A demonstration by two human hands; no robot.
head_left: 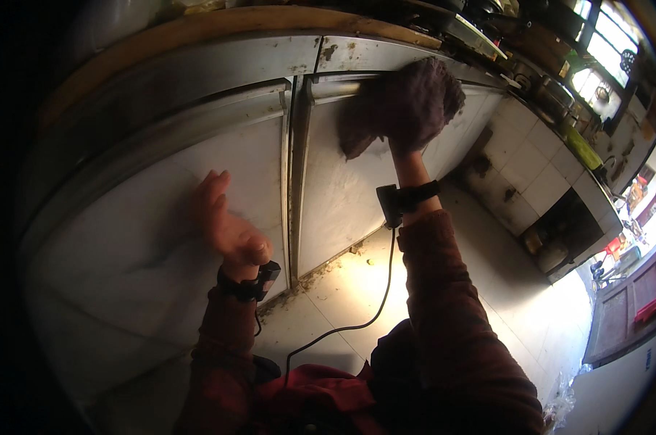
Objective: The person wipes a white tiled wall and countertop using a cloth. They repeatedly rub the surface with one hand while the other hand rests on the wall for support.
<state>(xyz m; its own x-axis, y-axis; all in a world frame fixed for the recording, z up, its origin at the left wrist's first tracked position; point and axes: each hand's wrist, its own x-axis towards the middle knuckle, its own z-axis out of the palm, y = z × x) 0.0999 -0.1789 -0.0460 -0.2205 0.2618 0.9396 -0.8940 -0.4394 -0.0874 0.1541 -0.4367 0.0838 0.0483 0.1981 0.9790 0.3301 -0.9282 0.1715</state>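
Note:
A dark purple-brown cloth (423,94) is bunched in my right hand (406,143), which is raised against the top of the right white cabinet door (342,181). The cloth hides most of the fingers, and one corner hangs down over the door's face. Lower and to the left, my left hand (230,226) holds nothing, its fingers loosely apart in front of the left cabinet door (139,217). Whether it touches that door I cannot tell. Brown stains mark the metal strip (342,56) above both doors.
A wooden-edged counter (197,32) runs above the doors, with pans and dishes at its right. A tiled stove block (534,156) with a dark opening stands to the right. Crumbs lie on the tiled floor (357,290). A black cable (342,328) hangs from my right wrist strap.

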